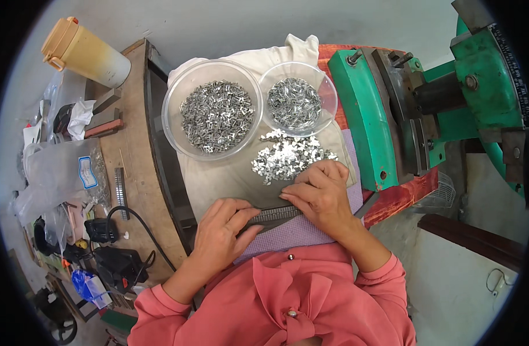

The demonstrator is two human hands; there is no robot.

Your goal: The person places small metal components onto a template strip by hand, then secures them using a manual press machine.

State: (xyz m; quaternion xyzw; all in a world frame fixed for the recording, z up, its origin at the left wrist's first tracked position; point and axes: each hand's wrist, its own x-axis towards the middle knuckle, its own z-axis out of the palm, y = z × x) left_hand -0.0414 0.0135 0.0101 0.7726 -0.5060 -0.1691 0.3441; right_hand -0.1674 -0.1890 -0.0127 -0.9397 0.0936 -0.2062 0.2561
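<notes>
A narrow dark bar with a row of small metal pieces along it (276, 214) lies across the cloth close to my body. My left hand (221, 229) grips its left end, thumb on the near side and fingers on the far side. Above the bar's right part, my right hand (323, 195) is closed in a pinch; whatever sits between thumb and forefinger is too small to make out. Just beyond that hand spreads a loose pile of small shiny metal pieces (290, 157). Two clear round tubs, a larger one (171, 124) and a smaller one (332, 98), hold many small metal parts.
A green press (362, 121) stands on the right, beside a red-patterned surface (400, 196). On the left, a wooden bench (138, 144) carries a yellow jug (91, 55), plastic bags (62, 167), a similar slotted bar (120, 190) and a black cable (152, 236).
</notes>
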